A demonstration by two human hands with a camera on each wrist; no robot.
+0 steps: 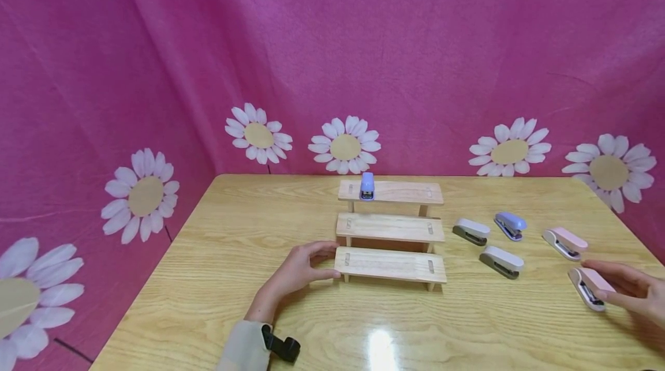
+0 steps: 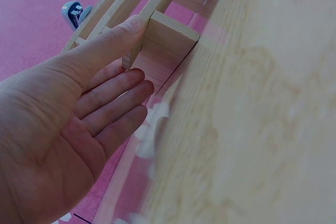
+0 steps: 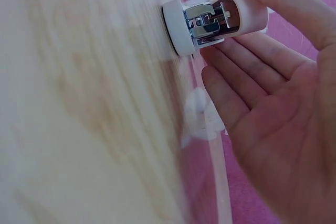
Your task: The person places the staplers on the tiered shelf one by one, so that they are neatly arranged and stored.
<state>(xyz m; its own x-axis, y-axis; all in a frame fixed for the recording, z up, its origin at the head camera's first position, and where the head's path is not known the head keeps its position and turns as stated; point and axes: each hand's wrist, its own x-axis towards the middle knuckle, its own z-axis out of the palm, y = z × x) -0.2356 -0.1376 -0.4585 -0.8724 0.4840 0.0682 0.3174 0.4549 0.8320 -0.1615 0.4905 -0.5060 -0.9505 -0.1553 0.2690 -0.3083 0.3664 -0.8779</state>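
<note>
One purple stapler (image 1: 367, 185) stands at 11 o'clock on the wooden rack (image 1: 389, 227), on its top tier; five more staplers (image 1: 501, 258) sit on the counter (image 1: 234, 232) around 3 o'clock, so one seems placed and most are left. The right grip (image 1: 641, 293) pinches the nearest pink stapler (image 1: 591, 283), toward 4 o'clock; the left grip (image 1: 301, 270), at 8 o'clock, holds the lowest tier's (image 1: 387, 264) end. Both lower tiers offer room. The counter's far edge runs close behind at 12 o'clock; open surface spreads toward 9 and 6.
</note>
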